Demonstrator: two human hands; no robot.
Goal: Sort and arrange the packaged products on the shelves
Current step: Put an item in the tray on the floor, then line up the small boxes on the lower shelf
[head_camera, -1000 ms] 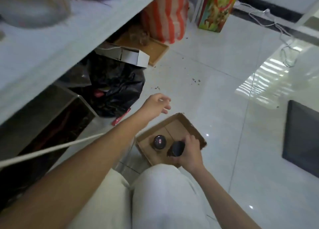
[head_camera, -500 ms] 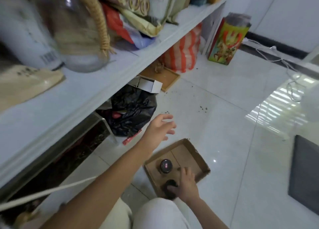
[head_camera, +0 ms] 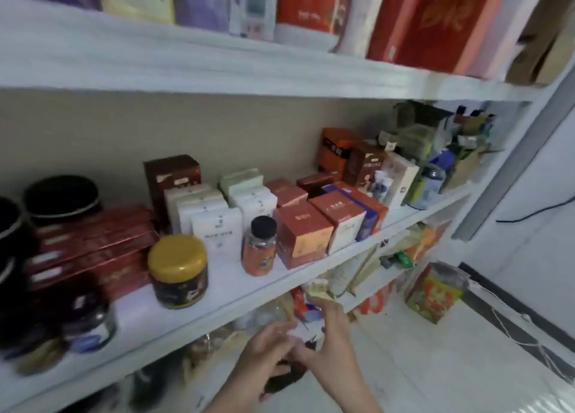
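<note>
Fingers point(head_camera: 278, 330) of the left hand point(head_camera: 261, 363) curl over the top of a small dark jar point(head_camera: 289, 378), with one fingertip hooked beneath it, so this hand grips it. The jar is blurred and mostly hidden, and sits at 5 o'clock from the left knuckles and at 8 o'clock from the right hand point(head_camera: 333, 353). The right hand's fingers point(head_camera: 331, 314) are straight and spread wide, pointing toward 12 o'clock. Its thumb lies against the jar's right side, but I cannot tell whether it presses. Both hands meet at 6 o'clock in the view, below the front lip of the middle shelf point(head_camera: 236, 291). On that shelf, at 11 o'clock from the hands, stands a yellow-lidded jar point(head_camera: 177, 269). At 12 o'clock stands an orange bottle point(head_camera: 259, 247) with a black cap, touching a red box point(head_camera: 303, 235) at its 3 o'clock. White boxes point(head_camera: 217, 226) stand behind the bottle.
</note>
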